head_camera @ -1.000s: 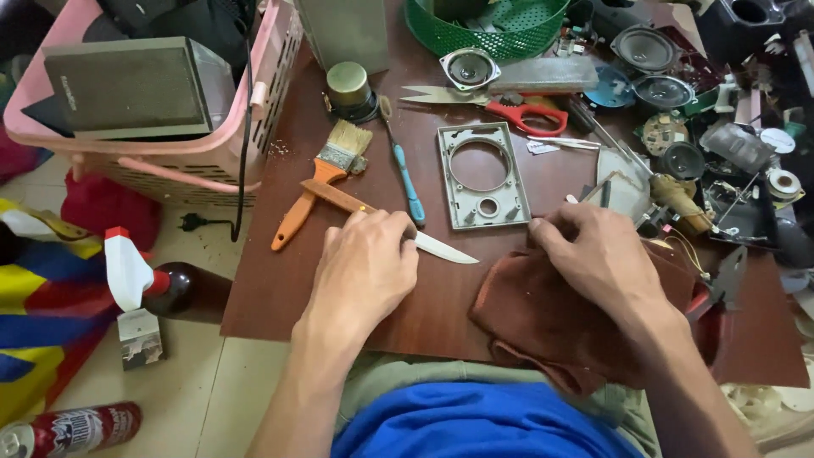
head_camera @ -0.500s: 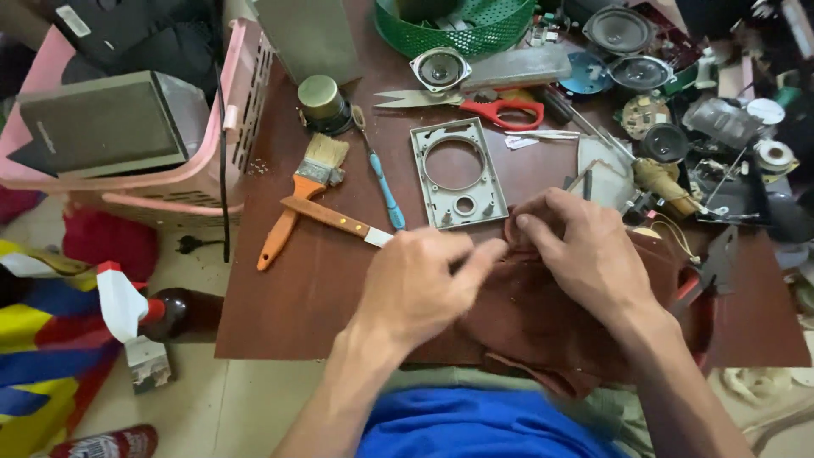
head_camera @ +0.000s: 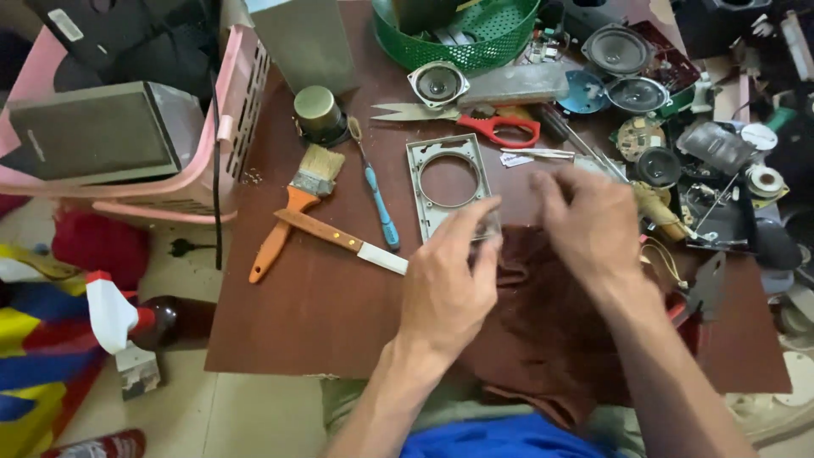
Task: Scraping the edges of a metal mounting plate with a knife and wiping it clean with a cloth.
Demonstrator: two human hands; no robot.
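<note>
Cloth point(head_camera: 543, 339), brown, lies at the table's point(head_camera: 288, 322) near edge under both hands. Left hand point(head_camera: 449, 284) pinches a fold; right hand point(head_camera: 589, 225) hovers, fingers loosely curled. Blurred, so grip is uncertain. Tugging could drag the knife point(head_camera: 339, 240) just beside, or the grey frame point(head_camera: 449, 182) beyond.

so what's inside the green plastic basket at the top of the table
The green plastic basket shows a dark boxy item and pale flat pieces near its front wall; the frame's top edge cuts off the rest.

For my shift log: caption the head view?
Both hands, left hand and right hand, work a brown cloth on a cluttered table.
</note>
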